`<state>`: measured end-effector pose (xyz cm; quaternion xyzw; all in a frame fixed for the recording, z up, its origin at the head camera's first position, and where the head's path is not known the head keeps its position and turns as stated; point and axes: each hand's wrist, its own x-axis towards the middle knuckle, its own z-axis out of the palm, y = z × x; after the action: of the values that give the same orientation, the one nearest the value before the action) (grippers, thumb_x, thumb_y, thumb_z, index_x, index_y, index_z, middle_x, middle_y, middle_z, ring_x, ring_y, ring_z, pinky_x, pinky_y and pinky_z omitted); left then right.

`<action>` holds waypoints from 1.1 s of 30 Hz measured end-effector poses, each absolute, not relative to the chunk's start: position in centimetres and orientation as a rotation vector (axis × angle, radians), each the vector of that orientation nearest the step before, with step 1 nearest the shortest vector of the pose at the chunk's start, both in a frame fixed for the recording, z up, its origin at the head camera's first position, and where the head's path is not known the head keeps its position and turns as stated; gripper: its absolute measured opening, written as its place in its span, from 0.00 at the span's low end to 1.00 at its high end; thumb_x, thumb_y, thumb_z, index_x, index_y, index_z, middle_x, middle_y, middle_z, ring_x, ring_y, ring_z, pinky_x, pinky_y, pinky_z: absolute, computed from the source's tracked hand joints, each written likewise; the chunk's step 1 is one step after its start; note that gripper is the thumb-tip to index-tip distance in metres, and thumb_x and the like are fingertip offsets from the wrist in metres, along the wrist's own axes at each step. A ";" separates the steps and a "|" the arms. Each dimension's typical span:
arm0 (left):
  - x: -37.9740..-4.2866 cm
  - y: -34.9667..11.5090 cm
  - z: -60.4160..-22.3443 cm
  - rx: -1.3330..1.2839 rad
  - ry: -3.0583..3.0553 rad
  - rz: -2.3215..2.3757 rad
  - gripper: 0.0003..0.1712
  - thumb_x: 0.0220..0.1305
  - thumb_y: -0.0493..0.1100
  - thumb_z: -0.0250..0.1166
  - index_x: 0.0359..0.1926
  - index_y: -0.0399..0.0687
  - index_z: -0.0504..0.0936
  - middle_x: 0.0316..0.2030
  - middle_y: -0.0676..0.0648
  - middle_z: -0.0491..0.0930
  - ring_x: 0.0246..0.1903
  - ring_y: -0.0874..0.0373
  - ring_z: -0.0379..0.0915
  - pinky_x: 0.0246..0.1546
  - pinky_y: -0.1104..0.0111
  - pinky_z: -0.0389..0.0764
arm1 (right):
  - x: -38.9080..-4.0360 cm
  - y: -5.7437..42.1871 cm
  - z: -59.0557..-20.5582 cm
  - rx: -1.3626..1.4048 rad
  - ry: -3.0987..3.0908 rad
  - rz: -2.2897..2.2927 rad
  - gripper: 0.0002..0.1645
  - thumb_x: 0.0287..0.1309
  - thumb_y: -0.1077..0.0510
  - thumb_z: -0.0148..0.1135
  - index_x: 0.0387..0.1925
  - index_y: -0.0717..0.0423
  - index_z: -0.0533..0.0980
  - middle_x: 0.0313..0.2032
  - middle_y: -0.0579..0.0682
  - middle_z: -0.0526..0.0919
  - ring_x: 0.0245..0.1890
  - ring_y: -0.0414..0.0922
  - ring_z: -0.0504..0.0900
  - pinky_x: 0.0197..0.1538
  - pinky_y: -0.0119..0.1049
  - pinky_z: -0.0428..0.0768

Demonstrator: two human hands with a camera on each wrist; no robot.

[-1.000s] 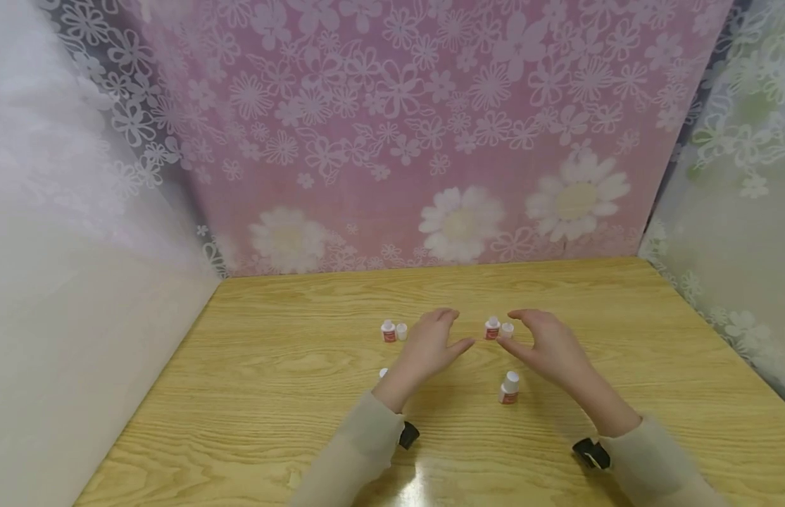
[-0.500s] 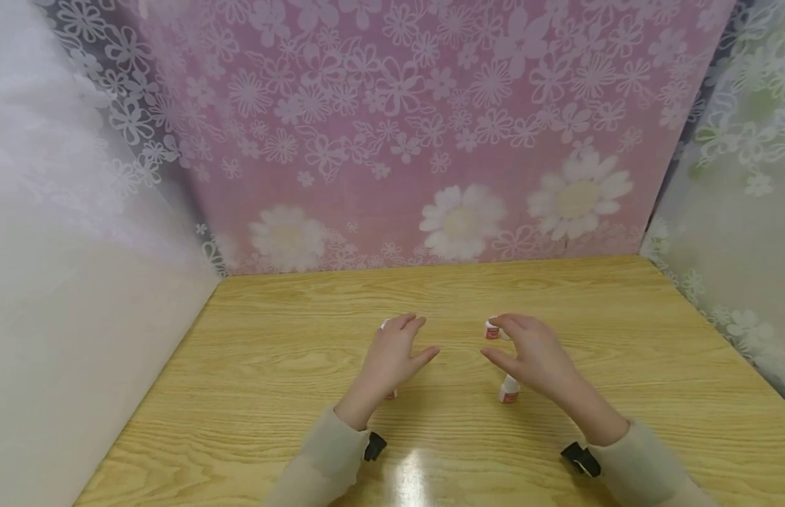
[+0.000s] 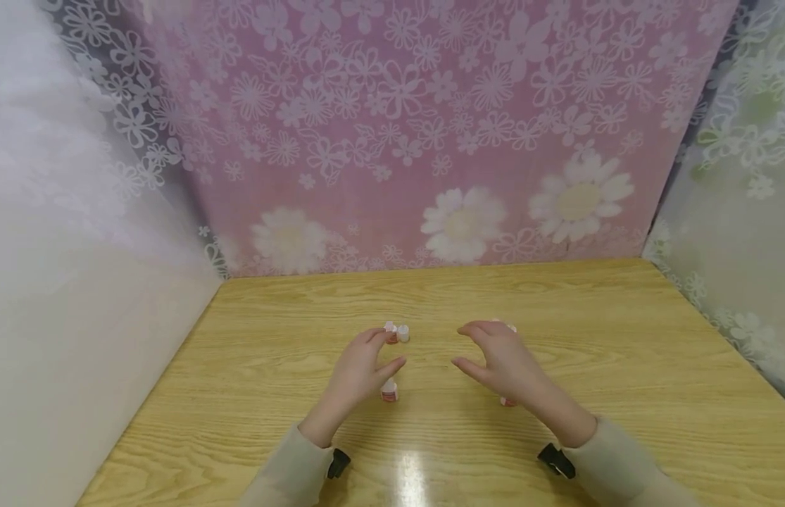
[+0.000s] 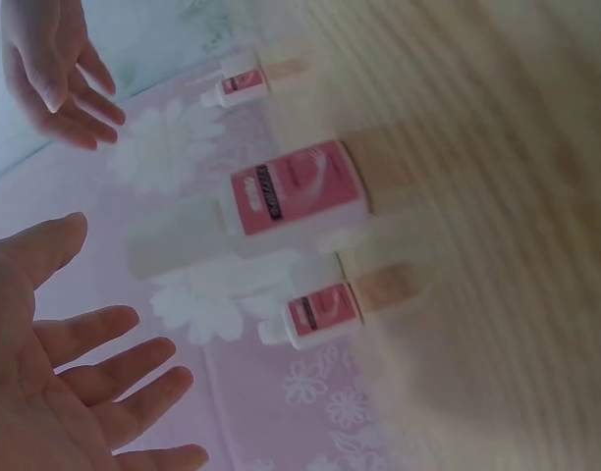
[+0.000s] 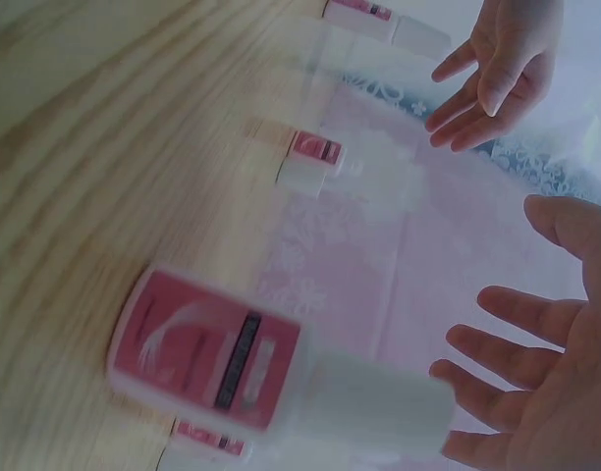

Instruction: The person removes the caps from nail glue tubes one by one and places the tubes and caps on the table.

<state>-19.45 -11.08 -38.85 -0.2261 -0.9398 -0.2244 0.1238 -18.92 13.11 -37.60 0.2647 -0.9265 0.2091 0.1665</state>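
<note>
My left hand (image 3: 356,370) hovers with spread fingers near a capped small white bottle with a red label (image 3: 389,392), holding nothing. Beyond it stands an uncapped bottle (image 3: 391,336) with its white cap (image 3: 403,334) beside it. On the other side my right hand (image 3: 510,362) is likewise empty, thumb apart from the fingers. It covers most of another capped bottle (image 3: 507,402) in the head view; the right wrist view shows that bottle's red label (image 5: 207,343) and white cap (image 5: 374,402) plainly. A further bottle (image 5: 210,438) is partly hidden behind it.
All of this stands on a wood-grain table (image 3: 291,401). A pink flowered sheet (image 3: 392,141) hangs along the back, with pale sheets at the left (image 3: 101,282) and right (image 3: 740,211). Black straps (image 3: 338,463) sit at both wrists.
Both hands have moved left and a little toward the body, the left one farther. The left-hand bottles are uncovered more, the right-hand ones covered more. The bottles stay in place.
</note>
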 end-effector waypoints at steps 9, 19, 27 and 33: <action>-18.9 -13.7 -39.8 -0.619 -2.801 -0.758 0.27 0.56 0.51 0.61 0.51 0.37 0.72 0.49 0.41 0.72 0.49 0.48 0.67 0.47 0.58 0.69 | -19.3 10.4 -37.6 0.817 -2.640 0.632 0.26 0.49 0.47 0.63 0.45 0.60 0.74 0.45 0.54 0.76 0.49 0.52 0.70 0.50 0.47 0.68; -18.7 -15.0 -40.1 -0.594 -2.858 -0.927 0.27 0.55 0.51 0.62 0.49 0.35 0.73 0.46 0.39 0.74 0.47 0.45 0.69 0.45 0.56 0.69 | -20.0 7.7 -37.8 0.902 -2.653 0.758 0.24 0.49 0.48 0.63 0.44 0.58 0.74 0.43 0.52 0.77 0.47 0.49 0.72 0.47 0.44 0.70; -19.6 -15.6 -41.2 -0.554 -2.902 -1.603 0.28 0.54 0.46 0.64 0.50 0.31 0.70 0.48 0.35 0.72 0.49 0.42 0.67 0.43 0.55 0.71 | -20.6 5.8 -38.2 1.001 -2.711 0.892 0.23 0.51 0.50 0.62 0.45 0.60 0.74 0.43 0.51 0.77 0.45 0.48 0.74 0.46 0.42 0.71; -19.8 -15.1 -42.1 -0.536 -2.853 -1.807 0.25 0.48 0.36 0.68 0.47 0.28 0.71 0.44 0.38 0.74 0.45 0.44 0.70 0.43 0.57 0.71 | -20.4 4.6 -38.8 1.089 -2.758 0.912 0.20 0.50 0.51 0.63 0.41 0.60 0.75 0.39 0.51 0.79 0.40 0.46 0.76 0.41 0.40 0.73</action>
<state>-19.80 -15.08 -42.09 -0.1554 -0.8264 -0.5233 -0.1383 -20.44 4.55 -38.79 0.3509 -0.8889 0.2938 0.0195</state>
